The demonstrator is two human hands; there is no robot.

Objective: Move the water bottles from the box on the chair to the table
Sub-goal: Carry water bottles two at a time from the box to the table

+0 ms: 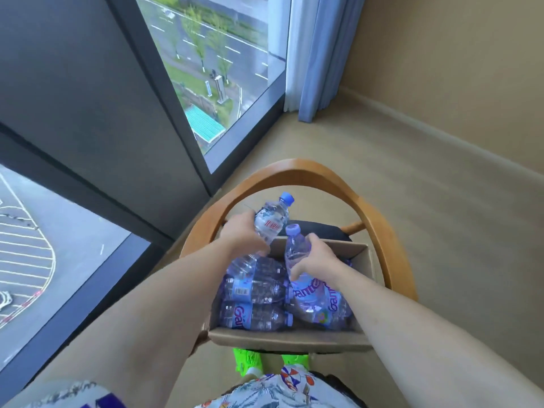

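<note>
An open cardboard box [290,338] sits on a wooden chair [297,169] with a curved backrest. Several clear water bottles [256,315] with blue labels lie on their sides in the box. My left hand [243,235] grips a clear bottle with a blue cap [272,219], lifted above the box's far left corner and tilted away from me. My right hand [313,259] is wrapped around a second bottle with a pale purple cap [294,244], raised partly out of the box. No table is in view.
Floor-to-ceiling windows [212,72] with dark frames stand to the left and ahead. A blue curtain [321,54] hangs in the corner. Beige carpet [441,216] stretches to the right, up to a beige wall. My green shoes [247,363] stand just below the box.
</note>
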